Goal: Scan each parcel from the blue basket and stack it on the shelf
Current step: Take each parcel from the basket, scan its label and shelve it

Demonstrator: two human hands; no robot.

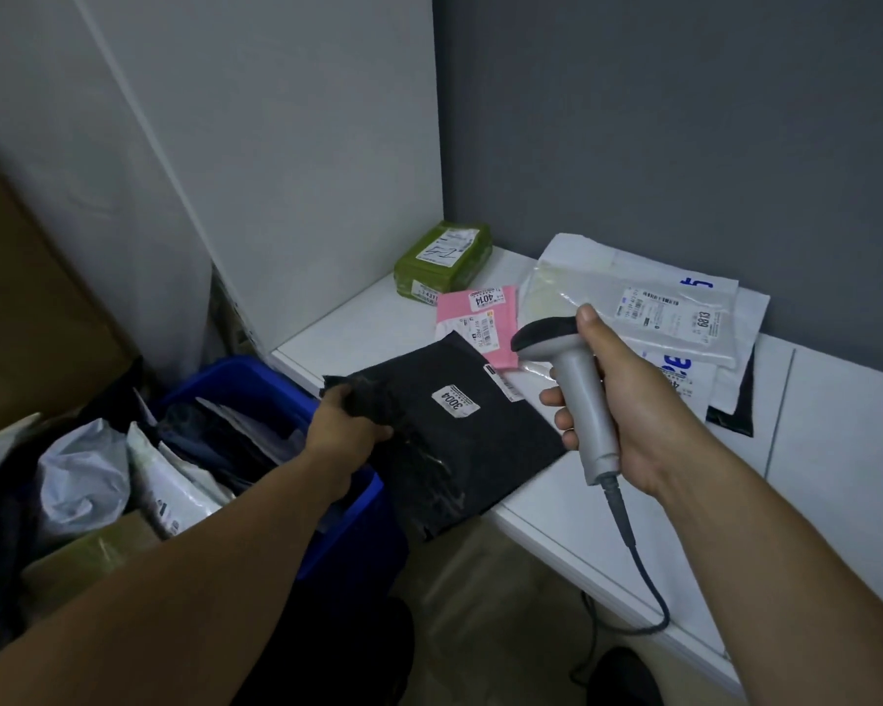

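Note:
My left hand [345, 430] grips the left edge of a black parcel bag [460, 430] that carries a white label reading 3004. The bag lies partly on the white shelf [837, 450] and overhangs its front edge. My right hand [618, 394] holds a grey barcode scanner [572, 379] by its handle, head pointing left over the bag's top right corner. The blue basket [271, 384] stands at the lower left, filled with several white, grey and dark parcels.
On the shelf lie a green box [444, 259] in the back corner, a pink parcel [480, 318] labelled 4014, and a stack of white and clear bags [653, 303]. The scanner cable [643, 578] hangs below the shelf edge. A cardboard box [31, 298] stands at the left.

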